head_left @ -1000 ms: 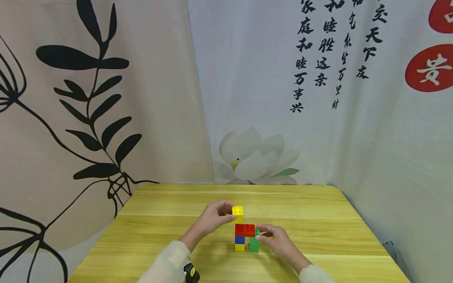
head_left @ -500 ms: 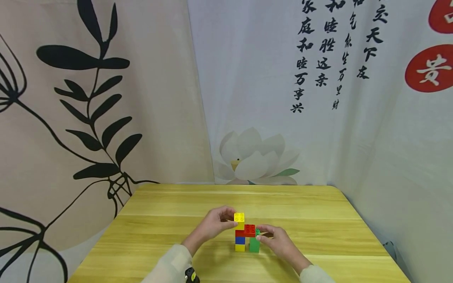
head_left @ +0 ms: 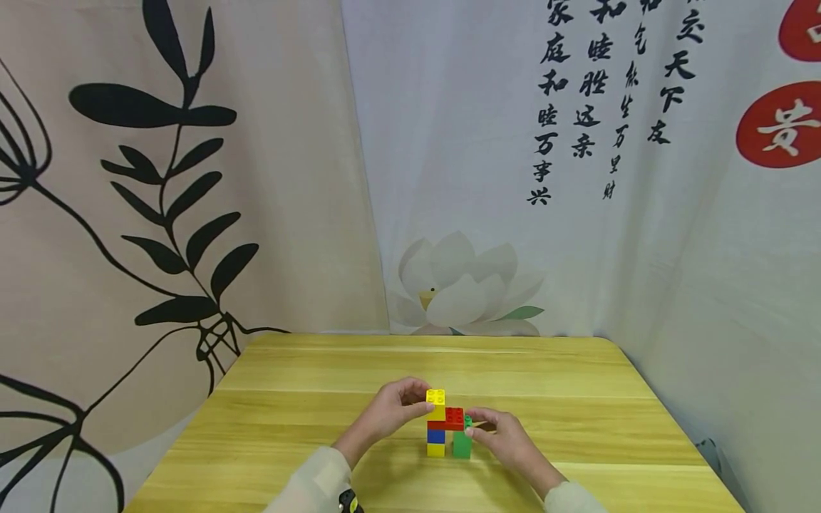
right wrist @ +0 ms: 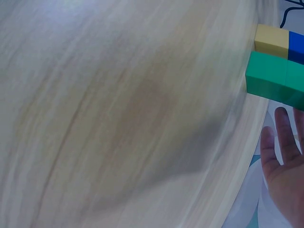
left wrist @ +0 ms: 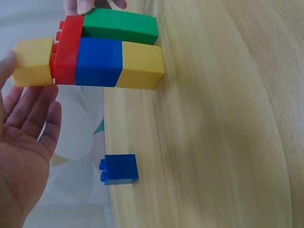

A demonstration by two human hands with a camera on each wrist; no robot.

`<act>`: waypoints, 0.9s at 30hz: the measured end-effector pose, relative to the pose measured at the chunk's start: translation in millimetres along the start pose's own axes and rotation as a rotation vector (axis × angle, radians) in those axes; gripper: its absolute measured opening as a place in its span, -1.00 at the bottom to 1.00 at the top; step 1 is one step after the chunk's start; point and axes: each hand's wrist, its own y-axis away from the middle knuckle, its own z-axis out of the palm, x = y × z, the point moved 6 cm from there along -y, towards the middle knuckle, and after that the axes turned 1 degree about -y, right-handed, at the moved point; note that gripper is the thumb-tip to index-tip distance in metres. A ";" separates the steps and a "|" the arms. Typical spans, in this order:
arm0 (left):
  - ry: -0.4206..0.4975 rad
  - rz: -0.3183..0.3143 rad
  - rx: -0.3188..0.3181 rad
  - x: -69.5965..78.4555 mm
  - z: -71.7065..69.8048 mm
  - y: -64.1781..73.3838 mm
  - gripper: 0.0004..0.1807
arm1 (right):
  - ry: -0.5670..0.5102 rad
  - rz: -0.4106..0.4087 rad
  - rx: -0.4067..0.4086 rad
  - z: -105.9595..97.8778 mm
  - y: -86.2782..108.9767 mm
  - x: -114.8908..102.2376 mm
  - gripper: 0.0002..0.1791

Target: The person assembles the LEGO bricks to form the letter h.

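My left hand pinches a yellow brick between thumb and fingers, right over the left end of a red brick. Some red studs show between the two in the left wrist view. Under that end stand a blue brick and a lower yellow brick. Two stacked green bricks form the other leg, next to the blue and yellow ones. My right hand holds the upper green part at its right side, thumb in front. In the right wrist view its fingers are partly cut off.
A loose blue brick stands on the wooden table, hidden from the head view. Behind the table hangs a printed cloth. A black device sits by my left sleeve.
My left hand has lowered the yellow brick and moved it slightly right, onto the red brick's left end. The right hand has stayed in place at the green bricks.
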 end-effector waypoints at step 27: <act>-0.050 0.010 0.025 2.5 1.0 -3.3 -0.67 | -0.010 0.026 0.004 1.9 0.9 1.0 -0.48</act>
